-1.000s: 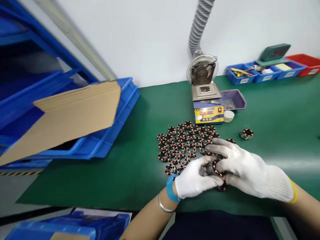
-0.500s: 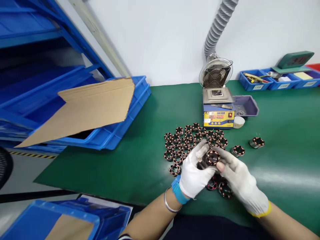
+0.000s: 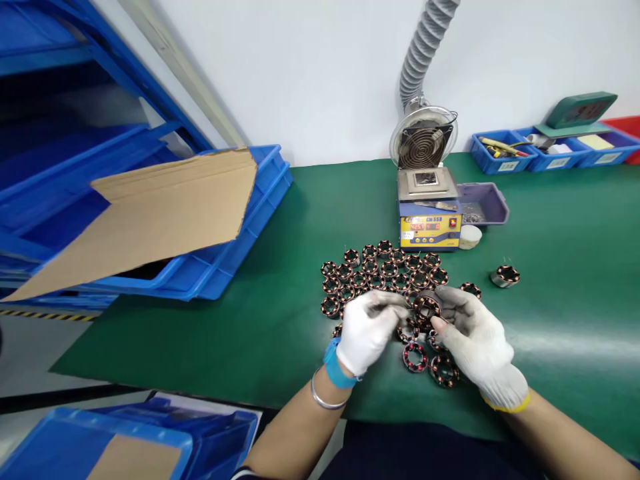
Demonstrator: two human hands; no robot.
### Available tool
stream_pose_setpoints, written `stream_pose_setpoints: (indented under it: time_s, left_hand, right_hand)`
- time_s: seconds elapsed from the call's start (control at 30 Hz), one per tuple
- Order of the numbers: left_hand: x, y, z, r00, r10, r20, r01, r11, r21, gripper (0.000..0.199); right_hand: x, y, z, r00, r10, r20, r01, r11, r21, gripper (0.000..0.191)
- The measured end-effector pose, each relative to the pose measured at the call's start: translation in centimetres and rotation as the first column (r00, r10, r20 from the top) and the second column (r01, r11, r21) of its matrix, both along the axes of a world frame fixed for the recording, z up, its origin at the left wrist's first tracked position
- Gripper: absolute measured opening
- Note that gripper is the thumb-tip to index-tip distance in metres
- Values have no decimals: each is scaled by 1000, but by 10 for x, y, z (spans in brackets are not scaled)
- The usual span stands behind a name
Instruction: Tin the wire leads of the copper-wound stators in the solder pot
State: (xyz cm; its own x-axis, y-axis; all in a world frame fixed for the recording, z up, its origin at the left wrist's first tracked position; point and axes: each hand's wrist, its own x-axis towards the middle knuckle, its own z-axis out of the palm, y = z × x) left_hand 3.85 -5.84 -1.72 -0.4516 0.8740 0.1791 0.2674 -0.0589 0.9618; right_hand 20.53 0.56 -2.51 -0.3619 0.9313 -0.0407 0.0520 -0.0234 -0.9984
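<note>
My right hand (image 3: 475,333), in a white glove with a bare thumb tip, holds a copper-wound ring (image 3: 427,308) between thumb and fingers. To its left is my gloved left hand (image 3: 367,327), fingers pinched together beside that ring; anything between the fingertips is too small to make out. Several similar rings (image 3: 370,265) stand grouped on the green table (image 3: 225,347) beyond my hands. Nearer my body lie a ring with red marks (image 3: 415,357) and a darker ring (image 3: 444,371). One ring (image 3: 505,275) stands apart at the right.
A yellow-and-blue heated unit (image 3: 430,230) stands behind the rings, under a fan and grey hose (image 3: 425,53). Beside it are a purple tray (image 3: 500,212) and round white pad (image 3: 470,237). Blue bins (image 3: 530,160) line the back right; a blue crate (image 3: 265,200) with cardboard (image 3: 185,207) is left.
My left hand has pulled away leftward from the held ring, and its fingers have drawn together. My right hand still holds the ring. The whole view has shifted slightly.
</note>
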Motion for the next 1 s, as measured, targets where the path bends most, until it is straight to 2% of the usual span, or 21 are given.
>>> stream_pose_setpoints:
  time_s: [0.07,0.13,0.17,0.2,0.27,0.33,0.4,0.47,0.53,0.6,0.67,0.77,0.8,0.87,0.93,0.97,1.0]
  left_hand:
    - [-5,-1,3,995,97,-33,-88,977,195,25]
    - [-6,-1,4,955,164,-247,-61,924,378,48]
    - [-6,0,4,907,168,-387,1,917,399,51]
    - [-5,0,3,846,147,-513,63,927,369,43]
    - [-2,-1,4,762,51,-646,146,958,247,13]
    - [-3,-3,5,797,-123,-591,256,955,146,29]
    - [-4,-6,8,863,-263,-432,348,929,129,41]
    - [-6,-8,10,925,-267,-270,308,944,121,43]
    - [-3,-7,9,962,-198,-185,214,974,68,34]
    - [4,-5,7,968,-214,-134,212,977,-28,26]
    - [10,-5,4,945,-317,-82,311,947,-77,29]
    - [10,-11,7,901,-422,106,426,905,-16,40]
    - [8,-14,9,891,-420,171,419,907,48,40]
    - [0,-17,12,922,-320,221,275,938,209,36]
    - [-5,-15,12,980,-112,162,47,933,356,29]
    - [-6,-13,11,996,-5,92,-32,917,397,25]
    - [-6,-11,9,997,71,-3,-64,910,409,23]
  right_hand:
    - [3,0,2,998,15,64,-18,998,54,44]
    - [5,-1,2,988,45,147,-61,993,103,44]
    - [6,-1,2,982,62,179,-84,989,119,43]
    - [6,-1,1,977,77,199,-103,987,124,43]
    - [8,0,2,978,89,191,-111,988,108,43]
    - [11,3,3,989,59,135,-70,995,73,44]
    - [14,7,5,998,17,67,-20,999,46,46]
    - [16,9,7,1000,-4,28,3,1000,27,47]
    - [16,9,9,1000,8,21,-8,1000,16,47]
    - [15,6,10,999,28,39,-30,999,34,47]
    - [14,4,10,995,46,84,-53,994,92,45]
    - [16,4,10,981,54,186,-94,972,215,41]
    - [17,4,10,974,45,220,-103,961,258,40]
    - [19,5,12,960,18,279,-115,935,335,37]
    - [20,6,15,946,1,325,-138,907,399,36]
    - [20,6,17,939,4,344,-160,891,424,35]
    - [20,5,18,932,14,362,-188,873,450,36]
